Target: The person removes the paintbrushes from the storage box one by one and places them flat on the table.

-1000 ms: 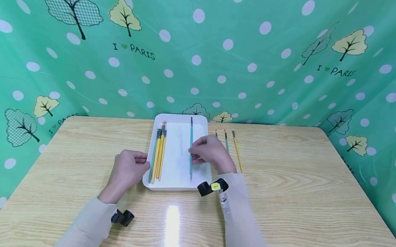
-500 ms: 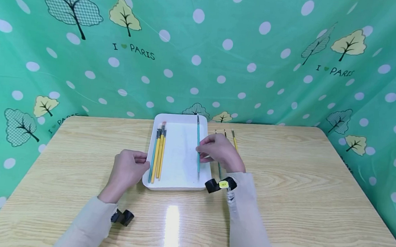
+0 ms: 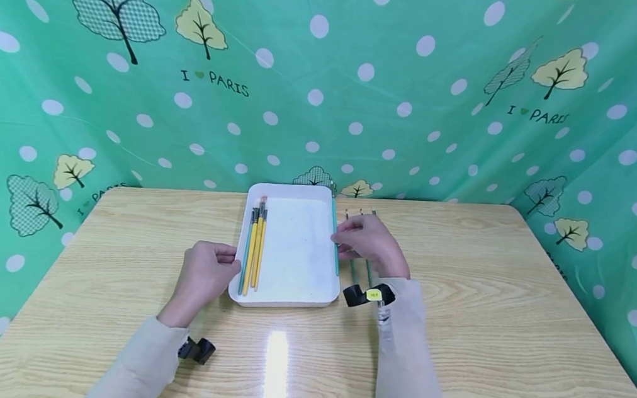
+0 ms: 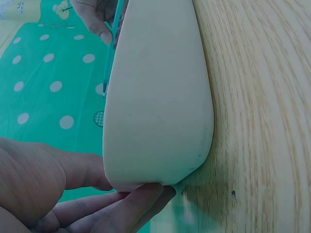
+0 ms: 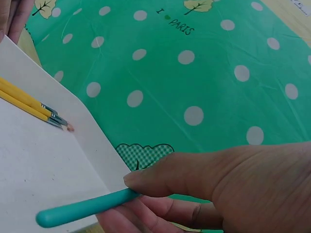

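Observation:
My left hand grips the left side of a white tray, thumb at the rim and fingers against the outer wall, as the left wrist view shows. Inside the tray along its left side lie one teal paintbrush and three yellow paintbrushes. My right hand pinches another teal paintbrush by its handle between thumb and fingers, over the tray's right rim. In the right wrist view, the rounded end of this teal handle points over the tray. Its bristle end is toward the back.
On the wooden table, right of the tray, lie three more paintbrushes, partly hidden under my right hand and wrist. A green polka-dot cloth hangs behind the table's back edge.
My right hand has moved right with the teal paintbrush, from above the tray's inside to its right rim. My left hand and the tray have stayed in place.

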